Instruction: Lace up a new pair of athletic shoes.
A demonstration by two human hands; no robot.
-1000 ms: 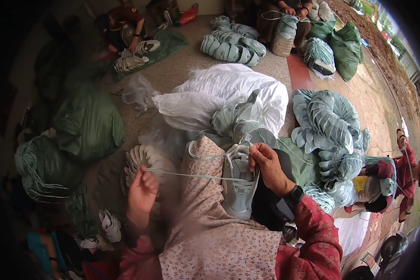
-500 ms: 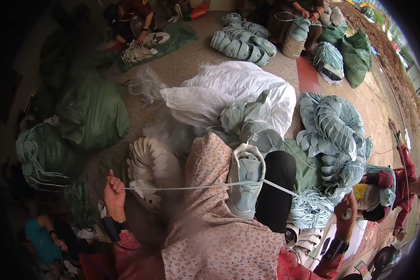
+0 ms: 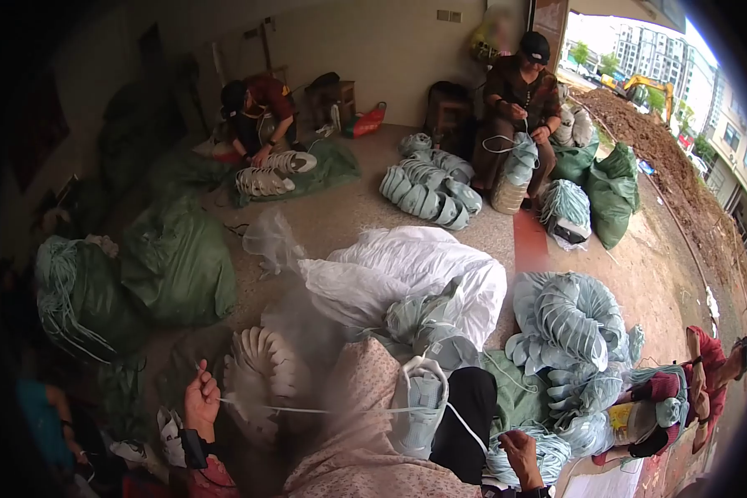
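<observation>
A pale grey-blue shoe upper (image 3: 420,415) rests upright on my lap, its opening away from me. A light shoelace (image 3: 324,411) is threaded across it and stretches out to both sides. At its left end, my left hand (image 3: 201,402) is raised, fingers closed on the lace. The right-hand length slants down toward my right hand (image 3: 520,458), whose fingers are bent and pinched by the lace. The exact contact there is hard to see. Just below and beside that hand lies a bundle of pale blue laces (image 3: 548,452).
Stacked blue-grey uppers (image 3: 568,319) lie to the right, beige uppers (image 3: 261,373) to the left. Ahead is a white sack (image 3: 407,266); green sacks (image 3: 183,266) stand at left. Two people work at the back; another person (image 3: 710,373) is at the right edge.
My view has tilted up, showing more of the room. My right hand has come inward and lower, nearer the shoe upper. The left hand stays raised with the lace.
</observation>
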